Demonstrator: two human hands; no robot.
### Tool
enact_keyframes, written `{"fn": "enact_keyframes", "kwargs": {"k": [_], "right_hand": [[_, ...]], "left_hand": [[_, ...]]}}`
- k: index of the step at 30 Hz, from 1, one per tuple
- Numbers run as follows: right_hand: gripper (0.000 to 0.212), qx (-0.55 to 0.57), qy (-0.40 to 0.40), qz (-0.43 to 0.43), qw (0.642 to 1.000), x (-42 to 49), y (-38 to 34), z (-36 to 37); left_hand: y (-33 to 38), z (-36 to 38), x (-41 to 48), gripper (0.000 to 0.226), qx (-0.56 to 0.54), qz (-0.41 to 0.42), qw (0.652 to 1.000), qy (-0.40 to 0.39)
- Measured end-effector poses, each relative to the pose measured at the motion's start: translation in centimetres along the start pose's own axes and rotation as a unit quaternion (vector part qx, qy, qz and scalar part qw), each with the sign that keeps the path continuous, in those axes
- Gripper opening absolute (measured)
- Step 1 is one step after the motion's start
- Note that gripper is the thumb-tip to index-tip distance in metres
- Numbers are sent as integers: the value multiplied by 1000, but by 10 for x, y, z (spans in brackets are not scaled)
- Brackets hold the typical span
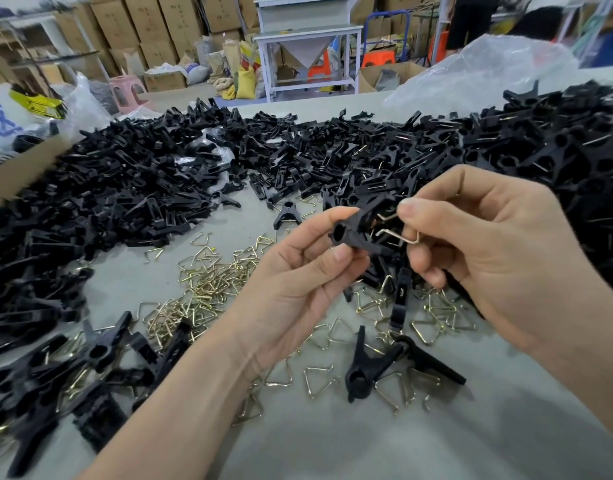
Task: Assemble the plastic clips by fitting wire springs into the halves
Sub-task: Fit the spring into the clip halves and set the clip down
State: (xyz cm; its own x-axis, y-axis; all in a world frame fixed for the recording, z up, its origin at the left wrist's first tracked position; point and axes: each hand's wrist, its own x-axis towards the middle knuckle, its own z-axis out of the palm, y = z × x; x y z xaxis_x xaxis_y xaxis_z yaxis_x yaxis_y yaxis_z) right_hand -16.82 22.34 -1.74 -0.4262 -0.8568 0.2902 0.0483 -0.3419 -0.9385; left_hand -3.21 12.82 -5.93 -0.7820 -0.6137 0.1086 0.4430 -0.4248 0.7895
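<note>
My left hand (298,271) pinches a black plastic clip (358,228) between thumb and fingers, held above the table at the centre. My right hand (471,237) pinches a bent wire spring (398,235) whose free ends reach into the clip's open side. Loose brass-coloured wire springs (208,282) lie scattered on the grey table (333,445) under both hands. A large heap of black clip halves (125,188) spreads across the far left. An assembled black clip (371,368) lies near the front, below my right hand.
More black clips are piled at the right (558,150) and at the front left (55,386). A clear plastic bag (482,71) sits at the back right, a cardboard flap (17,171) at the left. Beyond the table stand cartons, stools and a white frame.
</note>
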Motion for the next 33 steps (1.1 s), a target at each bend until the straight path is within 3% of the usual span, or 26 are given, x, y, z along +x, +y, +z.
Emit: {"fn": "enact_keyframes", "kwargs": {"k": [7, 10, 13, 19, 21, 26, 30, 33], "right_hand": [[16, -116, 22, -7, 993, 1, 9, -2], [13, -33, -19, 77, 996, 4, 6, -6], [19, 101, -90, 180, 974, 7, 6, -8], [30, 114, -166, 259, 945, 11, 16, -15], [33, 129, -193, 271, 934, 12, 18, -17], [67, 186, -218, 286, 915, 13, 21, -19], [55, 182, -217, 279, 918, 12, 22, -17], [60, 201, -219, 276, 914, 10, 26, -14]], "left_hand": [[0, -5, -1, 35, 93, 13, 996, 3], [2, -4, -1, 34, 237, 53, 970, 29], [1, 3, -4, 33, 280, 76, 956, 32], [-5, 9, -7, 32, 360, 110, 924, 66], [-6, 10, -7, 32, 370, 127, 918, 68], [-12, 4, -5, 31, 357, 132, 922, 68], [-16, 2, -2, 27, 315, 124, 939, 53], [-19, 1, -2, 22, 290, 119, 948, 60]]}}
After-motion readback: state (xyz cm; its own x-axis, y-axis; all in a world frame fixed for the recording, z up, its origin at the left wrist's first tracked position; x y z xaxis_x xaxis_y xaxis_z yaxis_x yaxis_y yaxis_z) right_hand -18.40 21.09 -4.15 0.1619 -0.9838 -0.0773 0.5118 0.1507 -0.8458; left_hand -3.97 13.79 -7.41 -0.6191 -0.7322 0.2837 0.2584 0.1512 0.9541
